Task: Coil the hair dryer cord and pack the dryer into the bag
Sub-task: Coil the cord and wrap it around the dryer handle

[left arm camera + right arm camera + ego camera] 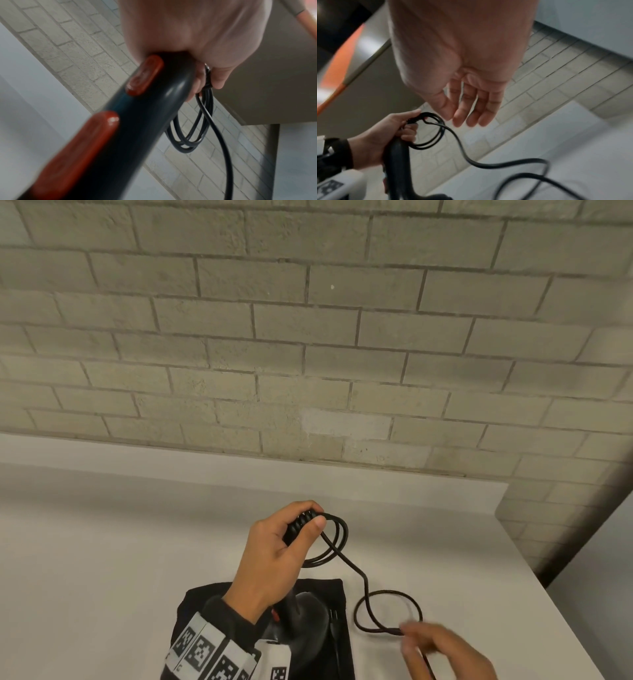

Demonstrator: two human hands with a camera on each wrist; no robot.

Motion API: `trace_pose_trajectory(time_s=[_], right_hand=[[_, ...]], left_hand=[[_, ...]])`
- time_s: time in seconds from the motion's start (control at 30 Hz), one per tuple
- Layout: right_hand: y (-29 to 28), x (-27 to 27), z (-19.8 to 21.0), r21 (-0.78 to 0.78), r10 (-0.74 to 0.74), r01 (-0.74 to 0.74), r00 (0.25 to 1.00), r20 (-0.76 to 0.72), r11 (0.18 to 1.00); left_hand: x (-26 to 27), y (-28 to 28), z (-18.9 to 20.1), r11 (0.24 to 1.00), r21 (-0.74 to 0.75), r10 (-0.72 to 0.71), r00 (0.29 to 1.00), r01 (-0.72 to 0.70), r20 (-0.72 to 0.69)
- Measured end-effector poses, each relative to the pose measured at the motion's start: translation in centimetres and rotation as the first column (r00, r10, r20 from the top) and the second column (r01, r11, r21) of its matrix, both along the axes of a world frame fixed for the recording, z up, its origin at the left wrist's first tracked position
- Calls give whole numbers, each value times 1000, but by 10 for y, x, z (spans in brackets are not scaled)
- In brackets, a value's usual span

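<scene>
My left hand [281, 549] grips the handle end of the black hair dryer [305, 621], which has red switches [144, 75]. Its thumb pins two or three cord coils [337, 542] against the handle. The dryer's body hangs low over a black bag [325, 587] lying flat on the table. From the coils the loose cord [387, 591] runs down to the right and forms a loop on the table. My right hand [442, 648] is blurred beside that loop. In the right wrist view the right hand's fingers [467, 108] are straight and hold nothing.
The white table [102, 542] stands against a grey brick wall [308, 337]. Its right edge [534, 559] runs diagonally close to my right hand. A marker-tagged wrist band [212, 652] sits on my left forearm.
</scene>
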State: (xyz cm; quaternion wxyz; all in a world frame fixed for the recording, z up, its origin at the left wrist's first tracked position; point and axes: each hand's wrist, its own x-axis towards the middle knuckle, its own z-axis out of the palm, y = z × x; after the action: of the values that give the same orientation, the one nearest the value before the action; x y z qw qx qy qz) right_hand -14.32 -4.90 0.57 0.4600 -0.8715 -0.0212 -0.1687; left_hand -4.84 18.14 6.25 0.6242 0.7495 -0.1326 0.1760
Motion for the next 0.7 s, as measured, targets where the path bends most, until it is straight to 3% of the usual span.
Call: trace_pose_trajectory(time_s=[0.03,0.1,0.2,0.27,0.37,0.47,0.7], right_hand=[[9,13,9,-42,86,-84,996,35,996],[33,31,13,46,74,-75,997,35,996],[46,49,27,17,215,-215,962,-169,976],[52,53,32,-7,324,-326,941,-101,945],[47,56,44,-71,293,-285,940,177,956],[42,61,64,-115,294,-270,880,373,956],[33,86,106,-165,431,-399,808,401,902]], left_hand=[[-1,-1,0,1000,8,-7,1000,7,5],[-4,-3,0,1000,15,-26,1000,26,16],[-7,-3,1,998,42,-47,998,46,42],[-7,-2,0,999,39,-37,998,35,45],[-5,2,1,998,59,-10,999,8,36],[-5,1,2,995,89,-59,997,54,55],[-12,-11,7,969,195,-174,979,152,105]])
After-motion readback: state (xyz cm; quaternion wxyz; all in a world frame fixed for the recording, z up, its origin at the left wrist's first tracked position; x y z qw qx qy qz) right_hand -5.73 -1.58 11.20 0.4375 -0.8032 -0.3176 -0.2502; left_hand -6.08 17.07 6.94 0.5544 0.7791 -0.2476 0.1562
